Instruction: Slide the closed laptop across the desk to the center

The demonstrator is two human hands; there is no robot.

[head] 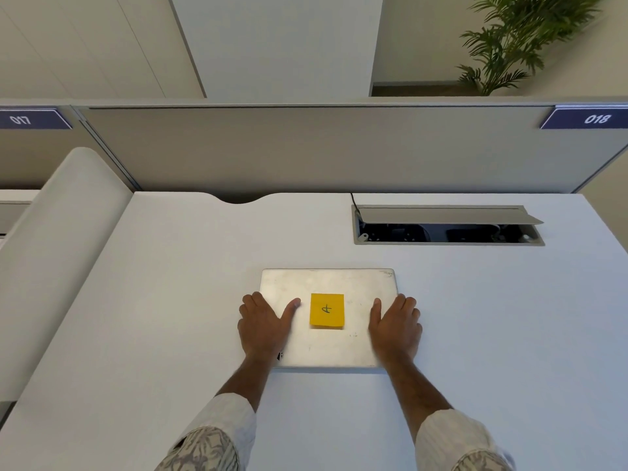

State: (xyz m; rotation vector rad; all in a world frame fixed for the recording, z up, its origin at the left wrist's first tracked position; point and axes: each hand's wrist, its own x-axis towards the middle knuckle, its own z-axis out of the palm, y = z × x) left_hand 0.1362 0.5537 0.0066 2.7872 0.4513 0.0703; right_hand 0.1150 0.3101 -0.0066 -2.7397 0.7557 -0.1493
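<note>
Laptop, closed, lies flat near the middle of the desk, with a yellow note stuck on its lid. The left hand and right hand rest flat across its side edges, fingers straight, thumbs spread on the lid, gripping nothing.

We see bare bench on every side of the laptop: wide stretches to its left and right, a strip in front, a band behind. Behind it to the right, a cable box is sunk into the bench, its flap raised and a cable at its left corner. A partition walls off the far edge, and a rounded divider walls off the left side.
</note>
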